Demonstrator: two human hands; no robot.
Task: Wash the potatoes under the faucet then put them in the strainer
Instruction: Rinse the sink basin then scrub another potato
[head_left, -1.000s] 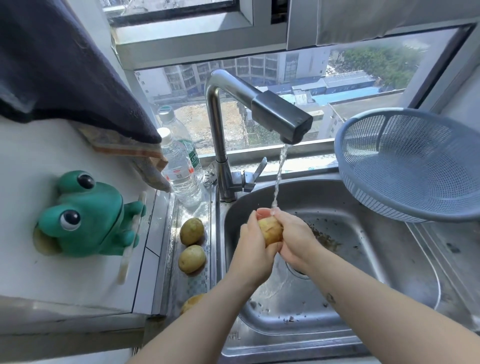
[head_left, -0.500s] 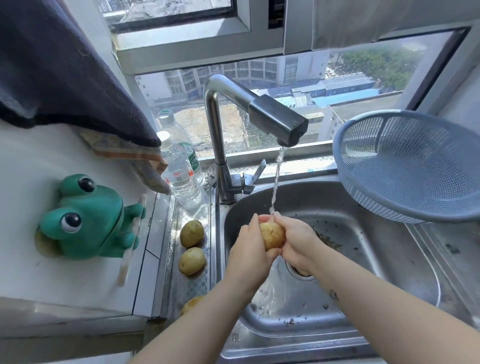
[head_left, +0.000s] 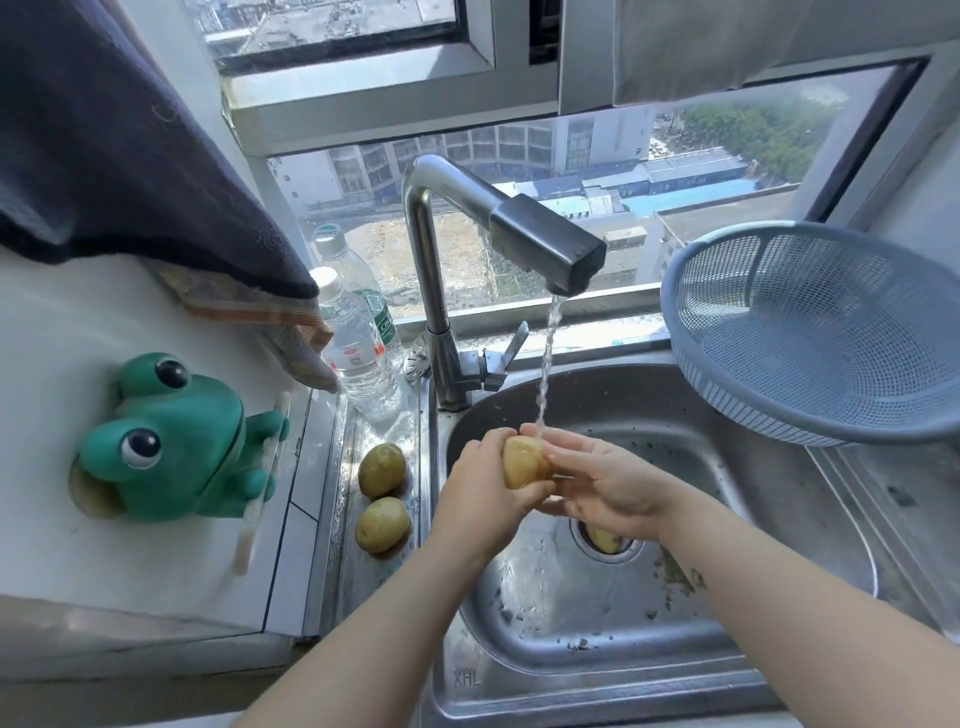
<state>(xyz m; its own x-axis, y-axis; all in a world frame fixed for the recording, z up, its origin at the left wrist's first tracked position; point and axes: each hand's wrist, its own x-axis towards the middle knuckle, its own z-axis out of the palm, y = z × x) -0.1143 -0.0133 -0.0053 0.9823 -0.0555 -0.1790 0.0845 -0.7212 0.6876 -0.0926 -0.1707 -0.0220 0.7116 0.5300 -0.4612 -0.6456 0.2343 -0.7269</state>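
Observation:
A yellow potato (head_left: 523, 461) is held between both hands over the steel sink (head_left: 675, 618), right under the stream from the faucet (head_left: 545, 244). My left hand (head_left: 485, 488) grips it from the left; my right hand (head_left: 605, 478) cups it from the right with the fingers more spread. Two more potatoes (head_left: 382, 468) (head_left: 383, 524) lie on the steel ledge left of the sink. Another yellowish piece sits in the drain (head_left: 605, 540). The blue-grey strainer (head_left: 810, 332) stands tilted and empty on the sink's right rim.
Two plastic water bottles (head_left: 358, 353) stand left of the faucet base. A green frog holder (head_left: 171, 441) hangs on the white wall at left, under a dark cloth (head_left: 119, 145). The steel draining board (head_left: 893, 499) lies right of the basin, below the window.
My hands have turned the potato under the water and my right hand's fingers have loosened, so more of the potato shows. The drain has come into view beneath them.

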